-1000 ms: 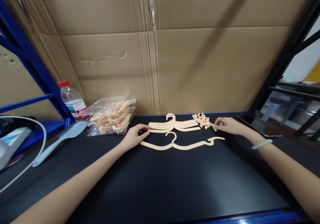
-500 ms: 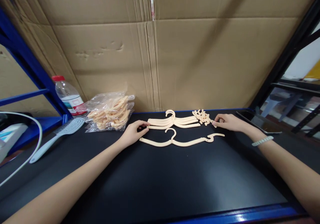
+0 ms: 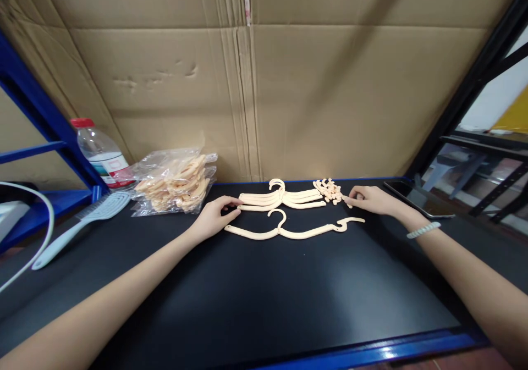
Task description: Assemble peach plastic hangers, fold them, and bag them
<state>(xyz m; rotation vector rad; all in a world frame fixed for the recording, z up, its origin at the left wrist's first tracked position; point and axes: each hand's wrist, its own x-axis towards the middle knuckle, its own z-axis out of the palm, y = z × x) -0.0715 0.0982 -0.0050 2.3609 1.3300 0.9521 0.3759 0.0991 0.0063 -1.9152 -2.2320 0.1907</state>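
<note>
A stack of cream plastic clothes hangers (image 3: 303,199) lies on the black tabletop, their hooks pointing away from me. My left hand (image 3: 216,217) is at the stack's left end, thumb and forefinger closed about the tip of the nearest hanger. In front lies a single hanger (image 3: 256,235) with a curved hook piece (image 3: 342,226) at its right end. To the right of the stack is a heap of small cream pieces (image 3: 329,190). My right hand (image 3: 371,199) pinches a small cream hook piece (image 3: 347,201) at the heap's right edge.
Clear bags of cream parts (image 3: 175,186) lie at the back left, beside a red-capped bottle (image 3: 103,155) and a pale blue hairbrush (image 3: 88,221). A dark phone or tablet (image 3: 418,199) lies at the right. Cardboard (image 3: 330,95) walls the back.
The whole view has shifted slightly, so everything appears a little further left. Both hands stay at nearly the same places beside the hangers and the heap.
</note>
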